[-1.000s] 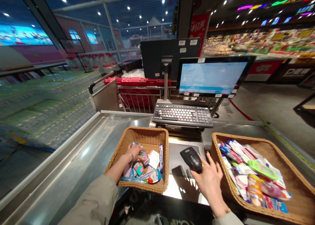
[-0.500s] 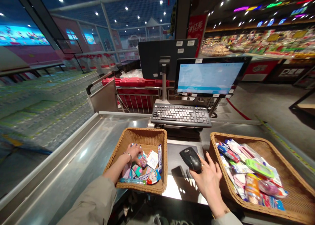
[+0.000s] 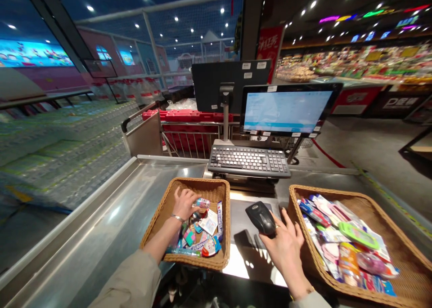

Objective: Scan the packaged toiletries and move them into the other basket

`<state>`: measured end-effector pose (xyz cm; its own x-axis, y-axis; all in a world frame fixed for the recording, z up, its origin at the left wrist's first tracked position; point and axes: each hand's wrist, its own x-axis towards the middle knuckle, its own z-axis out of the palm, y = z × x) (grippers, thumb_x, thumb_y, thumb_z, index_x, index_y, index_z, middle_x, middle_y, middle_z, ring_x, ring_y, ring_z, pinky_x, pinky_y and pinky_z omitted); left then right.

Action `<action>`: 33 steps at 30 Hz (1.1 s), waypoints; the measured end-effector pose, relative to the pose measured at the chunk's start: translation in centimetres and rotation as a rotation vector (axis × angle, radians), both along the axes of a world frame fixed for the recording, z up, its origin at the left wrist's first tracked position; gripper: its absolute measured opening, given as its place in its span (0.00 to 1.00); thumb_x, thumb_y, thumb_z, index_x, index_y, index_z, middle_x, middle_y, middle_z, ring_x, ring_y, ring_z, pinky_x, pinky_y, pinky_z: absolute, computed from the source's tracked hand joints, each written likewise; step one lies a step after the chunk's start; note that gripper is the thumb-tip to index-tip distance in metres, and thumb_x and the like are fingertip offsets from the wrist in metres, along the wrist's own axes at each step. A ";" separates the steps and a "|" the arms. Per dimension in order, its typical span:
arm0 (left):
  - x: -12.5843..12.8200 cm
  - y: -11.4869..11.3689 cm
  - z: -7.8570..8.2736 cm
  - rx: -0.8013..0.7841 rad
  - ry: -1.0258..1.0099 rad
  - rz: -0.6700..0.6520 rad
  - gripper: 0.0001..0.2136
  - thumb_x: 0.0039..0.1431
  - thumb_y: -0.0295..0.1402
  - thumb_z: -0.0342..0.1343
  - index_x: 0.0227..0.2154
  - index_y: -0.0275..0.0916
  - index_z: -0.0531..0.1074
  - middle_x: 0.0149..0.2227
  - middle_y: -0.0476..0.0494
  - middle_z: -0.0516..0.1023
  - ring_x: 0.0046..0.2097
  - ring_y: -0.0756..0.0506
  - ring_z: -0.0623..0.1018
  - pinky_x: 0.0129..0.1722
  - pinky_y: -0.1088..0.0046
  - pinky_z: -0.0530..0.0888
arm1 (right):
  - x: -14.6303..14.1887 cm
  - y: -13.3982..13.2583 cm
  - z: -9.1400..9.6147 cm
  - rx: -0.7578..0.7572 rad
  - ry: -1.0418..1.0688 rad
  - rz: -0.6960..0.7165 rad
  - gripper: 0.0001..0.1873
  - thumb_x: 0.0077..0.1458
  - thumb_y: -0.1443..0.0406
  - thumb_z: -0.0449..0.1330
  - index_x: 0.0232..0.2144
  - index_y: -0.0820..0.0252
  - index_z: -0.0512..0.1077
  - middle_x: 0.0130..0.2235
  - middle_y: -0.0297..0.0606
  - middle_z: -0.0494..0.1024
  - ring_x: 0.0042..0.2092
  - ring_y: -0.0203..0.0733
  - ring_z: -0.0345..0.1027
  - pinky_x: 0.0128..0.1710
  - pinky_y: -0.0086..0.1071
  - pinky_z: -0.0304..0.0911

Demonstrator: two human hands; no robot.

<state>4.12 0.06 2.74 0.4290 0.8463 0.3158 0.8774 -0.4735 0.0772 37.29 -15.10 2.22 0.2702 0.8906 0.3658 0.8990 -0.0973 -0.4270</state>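
Note:
My left hand [image 3: 185, 203] is inside the left wicker basket [image 3: 165, 209], lifted a little, its fingers pinching a small pink and blue candy packet [image 3: 203, 203]. Beneath it lie several colourful small packets [image 3: 202, 236]. My right hand [image 3: 286, 247] rests on the counter between the baskets, fingers spread, with the thumb and forefinger against a black handheld barcode scanner [image 3: 261, 217]. The right wicker basket [image 3: 398, 249] beside it holds several bright packaged items [image 3: 340, 236].
A black keyboard [image 3: 249, 160] and a lit touchscreen [image 3: 286, 111] stand behind the baskets, with a second dark monitor [image 3: 229, 81] behind. The steel checkout counter [image 3: 111, 222] runs left. Red shopping baskets [image 3: 189, 119] and a metal rail sit beyond.
My left hand has risen out of the packets with a small packet pinched in its fingers. My right hand has stayed by the scanner.

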 end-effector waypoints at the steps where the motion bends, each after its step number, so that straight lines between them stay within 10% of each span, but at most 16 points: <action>1: 0.3 -0.1 0.2 0.037 -0.010 0.010 0.17 0.48 0.38 0.66 0.43 0.50 0.75 0.40 0.46 0.80 0.50 0.38 0.72 0.61 0.40 0.48 | 0.1 0.0 -0.1 0.009 -0.001 -0.002 0.10 0.47 0.58 0.59 0.31 0.53 0.76 0.54 0.34 0.74 0.65 0.55 0.49 0.61 0.57 0.39; 33: 12.0 -1.6 2.5 0.355 -0.248 -0.061 0.12 0.51 0.33 0.62 0.40 0.49 0.75 0.56 0.48 0.75 0.63 0.33 0.62 0.63 0.41 0.42 | 0.6 -1.2 3.8 0.109 0.007 0.032 0.11 0.44 0.64 0.59 0.32 0.53 0.76 0.54 0.34 0.74 0.65 0.57 0.50 0.61 0.59 0.38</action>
